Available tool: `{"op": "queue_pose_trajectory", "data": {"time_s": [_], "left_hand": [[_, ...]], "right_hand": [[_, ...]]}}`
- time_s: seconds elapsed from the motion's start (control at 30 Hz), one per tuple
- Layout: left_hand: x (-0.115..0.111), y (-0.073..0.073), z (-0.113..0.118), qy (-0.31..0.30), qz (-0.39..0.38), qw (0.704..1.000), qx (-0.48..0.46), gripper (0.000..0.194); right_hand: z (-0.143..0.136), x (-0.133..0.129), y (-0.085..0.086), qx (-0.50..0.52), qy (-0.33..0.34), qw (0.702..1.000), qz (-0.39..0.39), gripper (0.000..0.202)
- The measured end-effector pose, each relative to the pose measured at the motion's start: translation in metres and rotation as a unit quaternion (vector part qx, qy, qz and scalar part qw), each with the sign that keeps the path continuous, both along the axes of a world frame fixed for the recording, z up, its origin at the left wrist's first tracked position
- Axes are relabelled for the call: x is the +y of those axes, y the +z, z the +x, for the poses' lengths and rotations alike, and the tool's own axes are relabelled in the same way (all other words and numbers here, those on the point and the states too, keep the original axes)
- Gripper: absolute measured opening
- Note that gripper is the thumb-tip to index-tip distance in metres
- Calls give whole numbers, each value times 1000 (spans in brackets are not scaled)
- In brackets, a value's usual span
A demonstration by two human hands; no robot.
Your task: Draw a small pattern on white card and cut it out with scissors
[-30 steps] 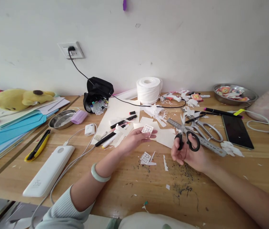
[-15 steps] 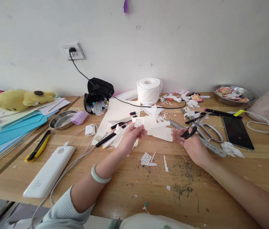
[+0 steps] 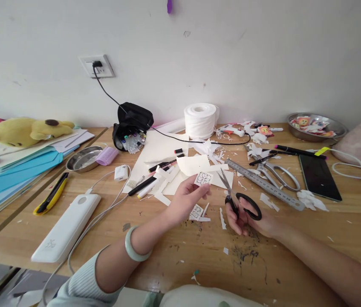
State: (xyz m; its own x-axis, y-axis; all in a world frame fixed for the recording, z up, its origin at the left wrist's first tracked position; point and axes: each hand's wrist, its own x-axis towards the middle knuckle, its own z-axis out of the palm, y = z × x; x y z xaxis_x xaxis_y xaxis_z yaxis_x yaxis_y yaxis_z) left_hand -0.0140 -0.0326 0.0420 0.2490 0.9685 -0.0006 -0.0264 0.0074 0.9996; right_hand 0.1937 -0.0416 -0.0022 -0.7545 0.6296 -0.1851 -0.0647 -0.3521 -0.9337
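Paper is being handled here — a small white paper square (image 3: 203, 178) with a black line drawing on it is being pinched at its lower edge between the thumb and fingertips (image 3: 206, 190) of the left hand (image 3: 186, 198), so that the drawn face is being held up and tilted toward the camera. It is judged to be very light, thin and floppy, easily creased or torn, so a hold close to the edge, clear of the drawing, is being favoured. Just to the right of those fingers the black-handled scissors (image 3: 236, 197) are being gripped by the right hand (image 3: 250, 216), fingers closed through the loops; the blades are being pointed up toward the square and appear nearly closed, not touching it. Below the left fingertips a second drawn scrap (image 3: 196, 211) is lying on the wooden table (image 3: 174, 251) among white offcuts (image 3: 221, 218) — near, but not being touched.
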Motion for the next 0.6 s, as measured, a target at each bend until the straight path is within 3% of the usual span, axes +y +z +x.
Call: {"op": "queue_pose_trajectory", "data": {"time_s": [0.1, 0.3, 0.6], "left_hand": [[-2, -6, 4, -14, -52, 998, -32, 23], [-9, -23, 18, -34, -127, 991, -37, 36], [-16, -26, 21, -51, -129, 989, -52, 43]], "right_hand": [[1, -1, 0, -10, 60, 998, 20, 61], [-4, -3, 13, -68, 70, 994, 38, 62], [-4, 1, 1, -92, 100, 990, 49, 60]]}}
